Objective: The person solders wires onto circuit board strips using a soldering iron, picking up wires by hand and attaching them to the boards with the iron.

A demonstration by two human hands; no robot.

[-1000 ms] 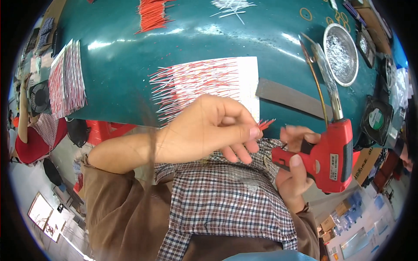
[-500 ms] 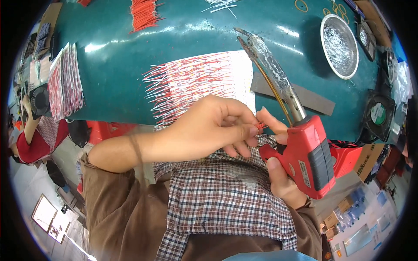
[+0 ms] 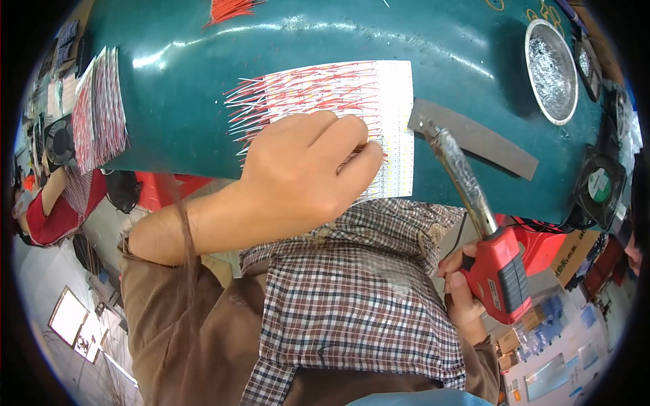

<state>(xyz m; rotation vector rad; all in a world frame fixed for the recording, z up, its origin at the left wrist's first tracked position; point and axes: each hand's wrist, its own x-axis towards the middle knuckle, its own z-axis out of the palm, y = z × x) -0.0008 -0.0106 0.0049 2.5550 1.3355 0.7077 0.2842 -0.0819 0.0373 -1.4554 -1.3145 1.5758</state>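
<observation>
My left hand (image 3: 305, 162) is closed over the lower part of a white circuit-board panel (image 3: 398, 101). Red wires (image 3: 359, 153) show between its curled fingers; how many is hidden. Rows of red and white wires (image 3: 298, 95) cover the panel and stick out past its left edge. Low at the right, my right hand (image 3: 464, 298) grips a red and black soldering gun (image 3: 504, 274). Its long shaft leans up and left, and the tip lies near a flat grey bar (image 3: 484, 142), right of the panel.
A metal bowl (image 3: 572, 101) with shiny silvery contents stands at the far right, above a black fan (image 3: 599, 183). Red wires (image 3: 230, 10) lie at the far edge, and wired panels (image 3: 101, 115) stand at the left. Another person in a red sleeve (image 3: 51, 213) sits beyond them.
My left hand has moved away from the right hand, up and left onto the panel. The soldering gun has shifted right and lower, its tip now farther from the far edge.
</observation>
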